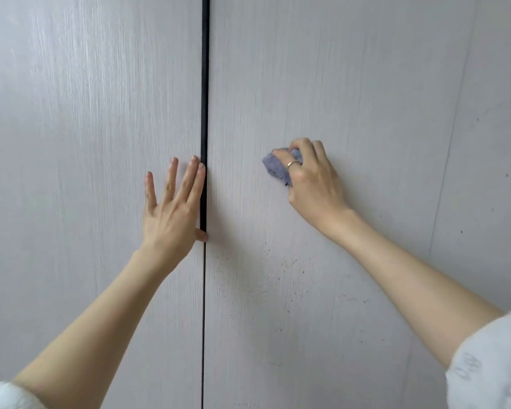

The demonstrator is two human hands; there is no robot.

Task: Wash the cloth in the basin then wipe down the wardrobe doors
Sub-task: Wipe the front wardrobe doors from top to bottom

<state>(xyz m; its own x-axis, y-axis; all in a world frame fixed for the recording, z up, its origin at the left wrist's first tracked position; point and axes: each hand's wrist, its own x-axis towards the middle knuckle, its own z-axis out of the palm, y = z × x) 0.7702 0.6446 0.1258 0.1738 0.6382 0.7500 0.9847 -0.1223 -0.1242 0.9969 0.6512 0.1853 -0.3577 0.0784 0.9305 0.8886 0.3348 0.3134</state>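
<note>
The right hand [310, 175] is curled round a small bunched blue-grey cloth [278, 168] and presses it against the right-hand pale wood-grain wardrobe door [322, 69], a little right of the dark gap [204, 84] between the two doors. A thin ring [293, 163] sits on one finger of that hand. The left hand [171, 208] lies flat and released, fingers straight and spread, on the left-hand pale wood-grain wardrobe door [86, 113], its fingertips just beside the gap and its thumb at the gap's edge lower down. White rolled sleeves [493, 364] show at the near corners of the view.

The wiping part of the task seems to be under way; the basin is not in view.

Below the cloth, the right door carries a scatter of small dark specks [278, 270], and a few more lie toward the far right. Because the cloth is wadded so tightly, only a small patch meets the surface, so strokes could leave unwiped bands or miss the specks altogether. A wet cloth squeezed hard may also send drips down the door, streaking it over the speckled area.

The thumb at the gap is the other worry: should either door shift under the pressing, it could be pinched there. Leaning weight through the flat left hand may push its door inward and open that gap unevenly. The ring could scrape the finish if the knuckles turn toward the panel.
</note>
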